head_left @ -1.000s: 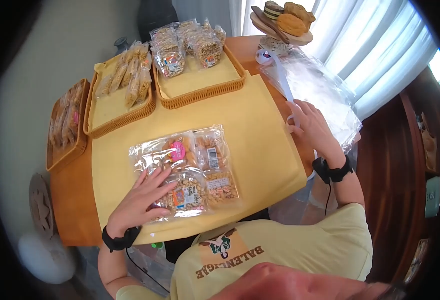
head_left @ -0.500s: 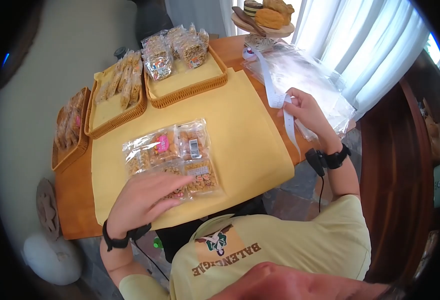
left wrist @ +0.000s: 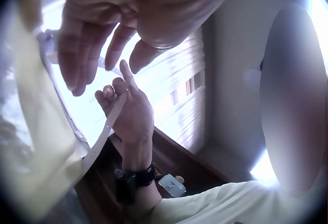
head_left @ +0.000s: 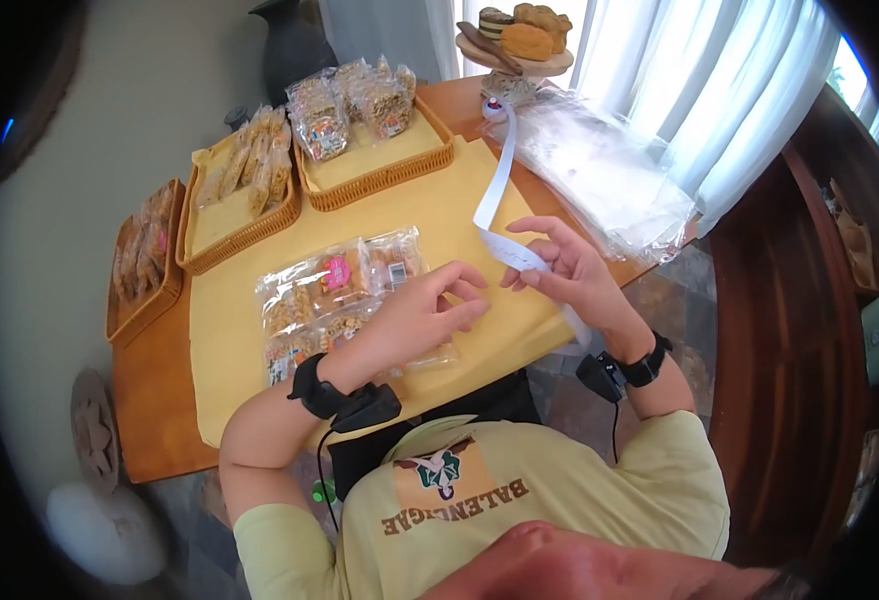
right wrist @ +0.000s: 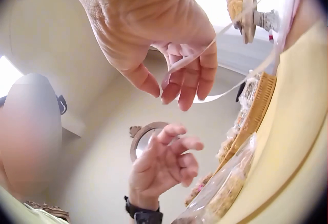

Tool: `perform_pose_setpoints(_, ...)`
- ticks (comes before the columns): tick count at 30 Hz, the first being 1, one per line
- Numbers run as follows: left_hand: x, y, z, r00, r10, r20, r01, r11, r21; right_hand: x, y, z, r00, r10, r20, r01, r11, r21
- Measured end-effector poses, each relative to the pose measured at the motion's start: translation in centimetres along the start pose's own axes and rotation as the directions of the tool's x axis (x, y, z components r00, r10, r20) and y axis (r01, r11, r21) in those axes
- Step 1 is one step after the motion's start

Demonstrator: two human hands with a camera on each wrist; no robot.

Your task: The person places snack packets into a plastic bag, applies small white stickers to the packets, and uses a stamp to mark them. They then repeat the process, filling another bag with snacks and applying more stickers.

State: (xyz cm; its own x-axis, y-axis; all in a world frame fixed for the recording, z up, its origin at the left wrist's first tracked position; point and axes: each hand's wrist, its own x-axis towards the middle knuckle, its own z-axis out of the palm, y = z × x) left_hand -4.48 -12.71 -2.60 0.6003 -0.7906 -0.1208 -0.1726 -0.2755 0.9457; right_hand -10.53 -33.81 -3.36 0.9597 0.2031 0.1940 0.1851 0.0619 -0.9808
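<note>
In the head view, a white measuring tape (head_left: 497, 190) runs from its round case to my right hand (head_left: 572, 275), whose curled fingers hold it; its loose end hangs below. The right wrist view has the tape (right wrist: 224, 95) looping past the fingers of my right hand (right wrist: 154, 29). My left hand (head_left: 422, 318) hovers just left of the right one, fingers loosely bent, nothing in them; the left wrist view also shows this hand (left wrist: 123, 24) empty. Under the left forearm lies a clear flat bag of snack packs (head_left: 305, 300) on the yellow cloth (head_left: 230, 340), partly hidden.
Three wicker trays with wrapped snacks stand along the far left side: a left one (head_left: 125, 325), a middle one (head_left: 238, 240) and a right one (head_left: 390, 180). Clear plastic bags (head_left: 600, 165) lie at the far right, beside a raised wooden stand with breads (head_left: 530, 68).
My left hand has left the snack bag and moved right, near the other hand. My right hand has come inward over the cloth, drawing the tape with it.
</note>
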Motion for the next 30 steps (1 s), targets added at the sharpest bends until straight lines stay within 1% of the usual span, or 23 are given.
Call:
perform_pose_setpoints(1, -0.2, -0.4, 0.1, 1.0, -0.011, -0.007, 0.011, 1.0, -0.001, 0.0, 0.9, 0.2, 0.999, 0.007, 0.051, -0.011, 0.997, 0.078)
perform_pose_setpoints(4, -0.6, -1.1, -0.1, 0.998, -0.065, -0.01, 0.064, 0.997, -0.051, -0.1, 1.8, 0.9, 0.997, 0.011, 0.078, -0.021, 0.992, 0.124)
perform_pose_setpoints(5, -0.7, -1.2, -0.2, 0.998, -0.062, -0.006, 0.061, 0.993, -0.101, -0.2, 2.0, 1.2, 0.997, 0.02, 0.081, -0.031, 0.99, 0.137)
perform_pose_setpoints(7, -1.0, -1.7, 0.1, 0.997, -0.079, 0.011, 0.079, 0.984, -0.16, -0.6, 2.5, 1.7, 0.996, 0.003, 0.094, -0.033, 0.946, 0.321)
perform_pose_setpoints(8, -1.1, -1.9, 0.4, 0.998, -0.055, -0.031, 0.049, 0.983, -0.175, -0.6, 2.6, 2.0, 0.996, 0.021, 0.088, -0.049, 0.942, 0.333)
perform_pose_setpoints(9, -1.2, -2.1, 0.8, 0.997, -0.028, -0.072, 0.014, 0.982, -0.186, -0.3, 2.6, 2.3, 0.996, 0.006, 0.093, -0.046, 0.899, 0.436)
perform_pose_setpoints(10, -1.3, -2.0, 1.1, 0.997, -0.036, -0.062, 0.023, 0.982, -0.188, -0.1, 2.7, 2.5, 0.995, -0.02, 0.094, -0.034, 0.846, 0.532)
perform_pose_setpoints(12, -1.6, -1.8, 1.6, 0.991, -0.011, -0.132, -0.031, 0.951, -0.309, 0.0, 3.3, 3.1, 0.996, -0.026, 0.089, -0.025, 0.848, 0.53)
perform_pose_setpoints(13, -1.7, -1.9, 1.7, 0.991, -0.008, -0.136, -0.034, 0.953, -0.301, 0.0, 3.6, 3.4, 0.995, -0.031, 0.093, -0.023, 0.851, 0.524)
perform_pose_setpoints(14, -1.8, -2.4, 1.7, 0.984, 0.03, -0.176, -0.074, 0.965, -0.251, 0.0, 3.7, 3.7, 0.994, -0.036, 0.099, -0.022, 0.851, 0.525)
perform_pose_setpoints(15, -1.9, -2.7, 1.7, 0.974, 0.066, -0.216, -0.111, 0.973, -0.201, -0.2, 3.8, 4.0, 0.998, -0.02, 0.066, -0.015, 0.871, 0.491)
perform_pose_setpoints(16, -1.9, -2.7, 1.6, 0.972, 0.061, -0.225, -0.108, 0.973, -0.203, -0.3, 4.0, 4.3, 0.999, -0.002, 0.034, -0.014, 0.89, 0.456)
perform_pose_setpoints(17, -1.9, -2.6, 1.5, 0.981, 0.024, -0.193, -0.067, 0.974, -0.219, -0.3, 4.2, 4.5, 0.999, 0.002, 0.043, -0.022, 0.889, 0.458)
perform_pose_setpoints(18, -1.9, -2.6, 1.5, 0.987, -0.012, -0.158, -0.025, 0.972, -0.233, -0.4, 4.4, 4.8, 1.0, 0.002, 0.027, -0.013, 0.91, 0.415)
perform_pose_setpoints(20, -1.7, -3.2, 1.6, 0.981, 0.002, -0.194, -0.047, 0.973, -0.228, -0.4, 4.4, 5.0, 1.0, 0.0, 0.014, -0.005, 0.931, 0.366)
perform_pose_setpoints(22, -1.6, -3.1, 1.4, 0.974, 0.021, -0.225, -0.071, 0.974, -0.217, -0.4, 4.1, 5.3, 0.999, -0.04, -0.005, 0.04, 0.967, 0.252)
perform_pose_setpoints(23, -1.7, -2.6, 1.1, 0.974, -0.005, -0.226, -0.046, 0.974, -0.222, -0.5, 4.0, 5.3, 0.999, -0.043, -0.003, 0.042, 0.967, 0.249)
perform_pose_setpoints(24, -1.7, -2.3, 0.9, 0.973, -0.032, -0.226, -0.02, 0.974, -0.227, -0.7, 3.9, 5.1, 0.999, -0.033, 0.016, 0.029, 0.979, 0.203)
perform_pose_setpoints(25, -1.6, -2.3, 0.8, 0.974, -0.03, -0.225, -0.022, 0.974, -0.226, -0.9, 3.8, 5.1, 0.999, -0.021, 0.033, 0.016, 0.988, 0.157)
perform_pose_setpoints(26, -1.6, -2.4, 0.8, 0.973, 0.002, -0.233, -0.048, 0.98, -0.192, -1.0, 3.7, 5.3, 0.999, -0.022, 0.028, 0.018, 0.988, 0.156)
perform_pose_setpoints(28, -1.4, -2.5, 0.7, 0.972, 0.039, -0.232, -0.078, 0.984, -0.159, -1.1, 3.6, 5.6, 0.999, -0.015, -0.048, 0.023, 0.984, 0.178)
perform_pose_setpoints(29, -1.5, -2.4, 0.8, 0.977, 0.032, -0.213, -0.059, 0.99, -0.125, -1.1, 3.6, 5.6, 0.999, -0.013, -0.053, 0.022, 0.984, 0.174)
perform_pose_setpoints(30, -1.5, -2.4, 0.8, 0.981, 0.021, -0.195, -0.039, 0.995, -0.091, -1.0, 3.6, 5.5, 0.994, -0.029, -0.102, 0.043, 0.991, 0.129)
